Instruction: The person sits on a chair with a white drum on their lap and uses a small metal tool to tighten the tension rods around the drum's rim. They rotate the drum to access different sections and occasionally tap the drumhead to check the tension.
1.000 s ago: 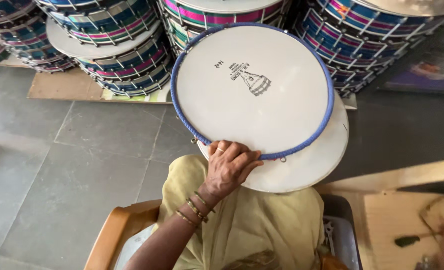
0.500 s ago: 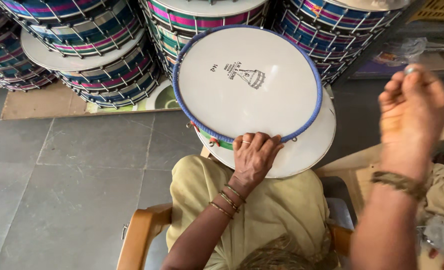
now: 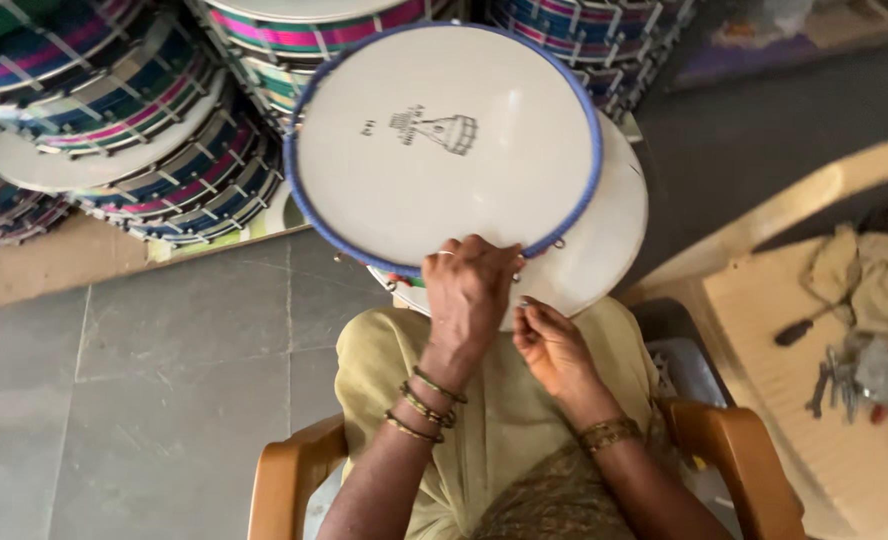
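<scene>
A round white drum head with a blue rim [image 3: 444, 140] and a small dark printed emblem rests over my lap, on top of a second white drum [image 3: 604, 240] that shows at its right and lower edge. My left hand [image 3: 469, 295] grips the near rim of the top drum, fingers curled over the blue edge. My right hand [image 3: 549, 345] is just below the rim beside it, fingertips pinched together at the drum's underside near a small metal hook. What the fingers pinch is too small to tell.
Stacks of finished drums with pink, green and blue bands [image 3: 144, 130] fill the back, on cardboard [image 3: 54, 265]. I sit in a wooden chair [image 3: 284, 480] on a grey tile floor [image 3: 144, 400]. A wooden stool at the right holds cloth [image 3: 879, 270] and metal tools [image 3: 829, 375].
My right hand came down from the raised position at the right and now sits under the drum's near rim. The view shifted so the drum lies more central.
</scene>
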